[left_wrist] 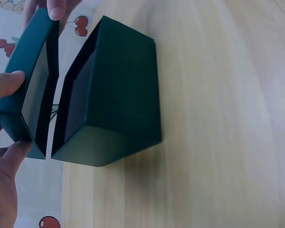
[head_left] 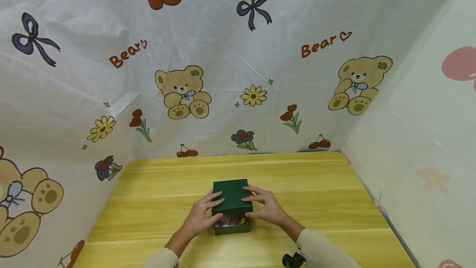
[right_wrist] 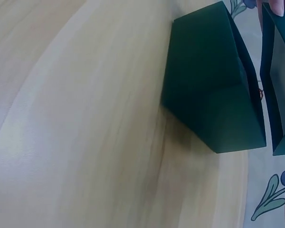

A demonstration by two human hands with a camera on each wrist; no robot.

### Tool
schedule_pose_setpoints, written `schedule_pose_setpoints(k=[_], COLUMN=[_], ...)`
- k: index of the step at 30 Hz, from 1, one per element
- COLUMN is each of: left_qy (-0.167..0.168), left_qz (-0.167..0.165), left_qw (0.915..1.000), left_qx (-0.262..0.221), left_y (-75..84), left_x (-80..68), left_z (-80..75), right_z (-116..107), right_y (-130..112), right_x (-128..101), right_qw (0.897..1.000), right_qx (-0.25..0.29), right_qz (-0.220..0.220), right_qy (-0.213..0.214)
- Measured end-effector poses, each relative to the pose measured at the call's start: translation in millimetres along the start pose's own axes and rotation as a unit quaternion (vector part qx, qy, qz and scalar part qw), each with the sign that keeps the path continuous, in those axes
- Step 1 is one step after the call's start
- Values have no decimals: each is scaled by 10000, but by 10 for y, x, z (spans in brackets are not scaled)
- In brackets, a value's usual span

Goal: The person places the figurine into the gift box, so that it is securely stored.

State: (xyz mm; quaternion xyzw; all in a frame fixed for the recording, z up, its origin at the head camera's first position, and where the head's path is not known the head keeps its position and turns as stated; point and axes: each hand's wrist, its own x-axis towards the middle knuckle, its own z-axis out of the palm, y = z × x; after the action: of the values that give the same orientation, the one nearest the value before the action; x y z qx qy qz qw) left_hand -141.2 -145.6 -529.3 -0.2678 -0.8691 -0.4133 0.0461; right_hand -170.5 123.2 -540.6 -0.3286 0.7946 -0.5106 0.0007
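Observation:
A dark green box lid (head_left: 231, 195) is held by both hands just above its dark green box base (head_left: 233, 228), which stands on the yellow wooden table (head_left: 156, 202). The lid sits shifted toward the far side, so small colourful items (head_left: 232, 220) show inside the base at its near edge. My left hand (head_left: 208, 212) grips the lid's left side, fingers on top and thumb below. My right hand (head_left: 260, 206) grips its right side the same way. The wrist views show a narrow gap between the lid (left_wrist: 31, 90) and the base (left_wrist: 114, 95), and between the lid (right_wrist: 280, 71) and the base (right_wrist: 209, 80).
Cloth walls printed with bears, flowers and cherries (head_left: 238, 73) close in the table at the back and on both sides. A small black object (head_left: 293, 260) sits by my right sleeve at the table's near edge. Bare tabletop lies all around the box.

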Motion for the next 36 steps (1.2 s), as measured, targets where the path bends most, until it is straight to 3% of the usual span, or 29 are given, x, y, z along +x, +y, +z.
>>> schedule_pose_setpoints(k=[10,20,36], left_qy=[124,115,609], left_qz=[118,-19,400], left_qw=[9998,9999,9962], left_qx=[131,92,475], left_y=[-2,1,-39], left_x=[-99,-176,-262], left_z=[84,138,288], right_z=[-40,17,109], right_y=[-349,-323,-211], right_x=[-37,-75,-161], right_qw=[9993,9989,9925], right_qx=[-234,-289,-799], right_qz=[-271,-373,-922], right_qy=[-60,-46,99])
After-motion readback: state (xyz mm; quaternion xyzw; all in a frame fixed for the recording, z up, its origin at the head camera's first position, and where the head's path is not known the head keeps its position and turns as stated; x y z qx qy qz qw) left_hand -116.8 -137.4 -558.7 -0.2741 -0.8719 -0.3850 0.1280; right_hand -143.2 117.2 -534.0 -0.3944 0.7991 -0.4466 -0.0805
